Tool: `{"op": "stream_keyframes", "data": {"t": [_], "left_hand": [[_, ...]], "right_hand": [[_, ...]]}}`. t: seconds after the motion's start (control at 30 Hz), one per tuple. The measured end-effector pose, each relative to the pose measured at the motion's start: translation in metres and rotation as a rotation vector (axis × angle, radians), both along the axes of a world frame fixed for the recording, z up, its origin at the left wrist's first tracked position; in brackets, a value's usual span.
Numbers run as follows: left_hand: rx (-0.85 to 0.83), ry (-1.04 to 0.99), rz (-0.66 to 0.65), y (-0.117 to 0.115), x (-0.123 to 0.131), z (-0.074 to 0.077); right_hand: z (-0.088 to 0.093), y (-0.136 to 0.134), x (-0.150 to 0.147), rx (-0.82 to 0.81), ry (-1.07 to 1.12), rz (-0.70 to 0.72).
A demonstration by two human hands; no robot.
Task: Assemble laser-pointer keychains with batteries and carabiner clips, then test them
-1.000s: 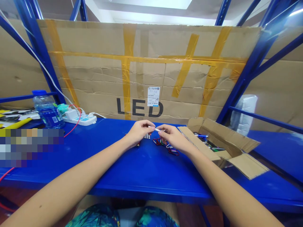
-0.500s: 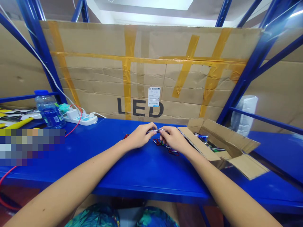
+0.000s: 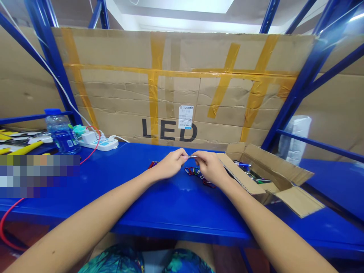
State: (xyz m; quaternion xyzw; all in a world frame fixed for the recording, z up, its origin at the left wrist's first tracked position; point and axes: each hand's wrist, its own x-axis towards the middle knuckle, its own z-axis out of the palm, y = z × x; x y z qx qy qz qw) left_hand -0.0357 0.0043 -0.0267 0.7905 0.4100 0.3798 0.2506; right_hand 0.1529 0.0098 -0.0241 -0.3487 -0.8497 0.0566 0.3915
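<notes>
My left hand (image 3: 170, 164) and my right hand (image 3: 207, 164) meet over the blue table (image 3: 176, 204), fingers pinched together. Between the fingertips is a small silvery metal piece (image 3: 191, 156), held from both ends. Under my right hand lies a cluster of small coloured carabiner clips (image 3: 196, 172), red, green and blue. More small red pieces (image 3: 152, 164) lie just left of my left hand.
An open cardboard box (image 3: 267, 178) with small parts stands at the right. A water bottle (image 3: 61, 131) and a white power strip (image 3: 98, 142) with a red cable sit at the back left. A taped cardboard sheet marked LED (image 3: 170, 87) forms the back wall, between blue rack posts.
Both hands have stayed together on the small metal piece, shifting slightly right and lower. The small batch of silvery pieces seen by the left hand a second ago is now hidden.
</notes>
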Motion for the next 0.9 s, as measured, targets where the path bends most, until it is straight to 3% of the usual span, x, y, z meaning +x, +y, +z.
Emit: {"op": "stream_keyframes", "data": {"t": [0.13, 0.27, 0.47, 0.67, 0.8, 0.9], "left_hand": [[-0.217, -0.155, -0.085, 0.004, 0.001, -0.001], [-0.255, -0.179, -0.098, 0.004, 0.002, -0.001], [-0.067, -0.018, -0.016, 0.004, -0.001, -0.002], [0.299, 0.541, 0.048, -0.006, -0.005, 0.002], [0.337, 0.633, 0.058, -0.010, -0.002, 0.003], [0.278, 0.565, 0.119, -0.010, 0.001, 0.002]], "right_hand": [[-0.001, 0.000, 0.000, -0.030, 0.019, 0.007], [-0.004, 0.001, 0.000, -0.094, 0.005, -0.024], [-0.003, 0.004, -0.001, -0.171, 0.019, -0.059], [-0.001, 0.002, 0.001, -0.249, -0.079, -0.016], [0.001, -0.001, -0.001, -0.327, -0.098, -0.002], [0.000, -0.001, -0.003, -0.410, -0.016, -0.010]]}}
